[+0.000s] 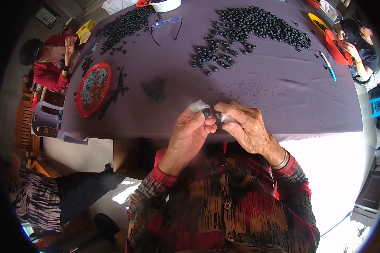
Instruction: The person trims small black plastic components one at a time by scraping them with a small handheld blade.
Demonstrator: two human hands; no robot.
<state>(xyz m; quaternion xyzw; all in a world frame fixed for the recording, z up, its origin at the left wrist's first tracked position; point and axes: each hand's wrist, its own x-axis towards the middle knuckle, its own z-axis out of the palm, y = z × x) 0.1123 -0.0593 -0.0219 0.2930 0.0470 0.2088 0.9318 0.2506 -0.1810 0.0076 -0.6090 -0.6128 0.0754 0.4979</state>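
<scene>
My left hand (190, 135) is closed at the table's near edge, pinching a small round black part (206, 112) between thumb and forefinger. White wrapping (198, 105) covers the tip of that forefinger. Just to its right, my right hand (253, 128) has its fingers curled together, with white wrapping showing at the fingers too. Whatever it grips is too small and too covered to name. A slim gap lies between the hands. A heap of similar black parts (257, 31) spreads over the far middle of the table.
On the purple-grey tablecloth (173, 122) lie another black heap (126, 27), eyeglasses (166, 23), a red tray (81, 109) of small grey pieces, dark slender tools (114, 95) and a blue-white pen-like tool (328, 67). People sit at left (50, 69) and right (363, 50), the latter beside a red bowl (337, 52).
</scene>
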